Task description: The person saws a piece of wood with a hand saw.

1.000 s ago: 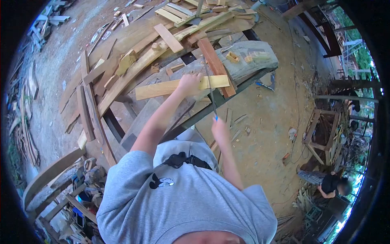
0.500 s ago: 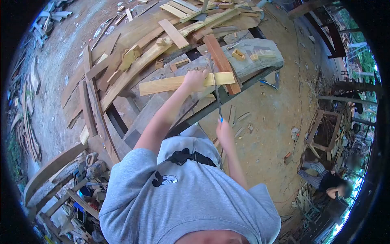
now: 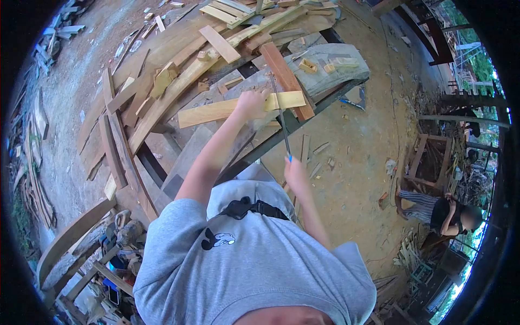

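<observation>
A pale yellow board (image 3: 208, 114) lies across a reddish-brown plank (image 3: 280, 66) on the grey bench (image 3: 333, 54). My left hand (image 3: 252, 104) is closed on the board, a little left of the saw. With my right hand (image 3: 296, 174) I grip the saw by its handle, mostly hidden in my fist except for a bit of blue. The narrow blade of the saw (image 3: 285, 131) runs away from me across the board near its right end. Beneath that end, the reddish-brown plank sticks out on both sides.
Small wood blocks (image 3: 307, 66) sit on the bench's right part. Long planks (image 3: 162, 111) are heaped to the left and beyond. At the right, a person (image 3: 441, 212) in striped trousers is near a wooden frame (image 3: 428, 157). Offcuts lie on the dirt floor (image 3: 357, 184).
The whole view has shifted slightly, so the bench appears farther left and up. My right hand and the saw have moved slightly toward me relative to the board. The person at the right has changed posture.
</observation>
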Available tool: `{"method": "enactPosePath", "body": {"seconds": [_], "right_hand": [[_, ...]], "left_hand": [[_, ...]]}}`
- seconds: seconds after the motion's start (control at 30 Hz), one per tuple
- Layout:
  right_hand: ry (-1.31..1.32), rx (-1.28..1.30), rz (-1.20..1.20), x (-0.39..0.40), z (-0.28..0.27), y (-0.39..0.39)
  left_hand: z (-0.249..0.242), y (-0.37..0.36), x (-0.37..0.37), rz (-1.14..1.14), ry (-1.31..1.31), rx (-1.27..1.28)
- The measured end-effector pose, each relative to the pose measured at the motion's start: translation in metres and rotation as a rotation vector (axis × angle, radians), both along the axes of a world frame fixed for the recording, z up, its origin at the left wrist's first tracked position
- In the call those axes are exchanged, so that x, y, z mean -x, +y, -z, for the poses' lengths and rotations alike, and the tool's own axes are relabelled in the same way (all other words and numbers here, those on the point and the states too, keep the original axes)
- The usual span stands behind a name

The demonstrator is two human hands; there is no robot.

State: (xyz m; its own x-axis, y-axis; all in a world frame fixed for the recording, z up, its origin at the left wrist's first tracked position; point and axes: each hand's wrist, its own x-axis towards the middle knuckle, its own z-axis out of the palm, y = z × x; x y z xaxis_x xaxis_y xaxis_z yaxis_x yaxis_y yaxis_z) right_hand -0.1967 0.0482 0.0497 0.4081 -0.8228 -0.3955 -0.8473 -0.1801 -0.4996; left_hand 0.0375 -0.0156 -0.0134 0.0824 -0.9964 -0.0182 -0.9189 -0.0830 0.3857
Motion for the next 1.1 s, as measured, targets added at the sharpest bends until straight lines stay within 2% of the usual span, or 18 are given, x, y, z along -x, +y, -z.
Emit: {"method": "enactPosePath", "body": {"seconds": [0.13,0.17,0.23,0.3,0.43,0.6,0.67,0.73,0.83,0.9,0.97,1.1], "right_hand": [[-0.161,0.127,-0.001,-0.049,0.065,-0.062],[-0.159,0.125,-0.012,-0.057,0.060,-0.068],[0.004,0.174,-0.022,-0.068,0.041,-0.068],[-0.047,0.118,-0.048,-0.040,0.044,-0.048],[-0.007,0.000,0.034,0.020,0.002,0.015],[-0.063,0.012,0.093,-0.019,0.011,-0.008],[-0.190,0.092,0.035,-0.041,0.057,-0.050],[-0.078,0.138,-0.017,-0.060,0.060,-0.069],[-0.106,0.146,0.002,-0.048,0.049,-0.048],[-0.067,0.105,0.070,-0.022,0.024,-0.011],[-0.077,0.113,0.049,0.010,0.022,0.016],[-0.036,0.042,0.075,0.016,0.024,0.018]], "left_hand": [[0.000,-0.001,0.000,-0.024,0.002,-0.005],[0.001,-0.003,-0.002,-0.015,-0.003,-0.040],[-0.003,0.001,0.000,-0.007,-0.006,-0.084],[-0.009,0.002,0.000,-0.026,0.016,-0.046],[-0.008,0.000,-0.001,-0.015,0.003,-0.083],[-0.007,0.002,0.000,-0.002,-0.002,-0.038],[-0.006,0.003,0.001,-0.003,0.021,-0.059],[-0.004,0.001,-0.001,-0.012,0.043,-0.078],[-0.004,0.000,0.000,0.009,0.011,-0.113],[-0.009,0.002,0.000,-0.027,-0.013,-0.098],[-0.006,0.001,0.000,-0.032,-0.001,-0.091],[-0.007,0.001,0.002,-0.023,-0.011,-0.099]]}}
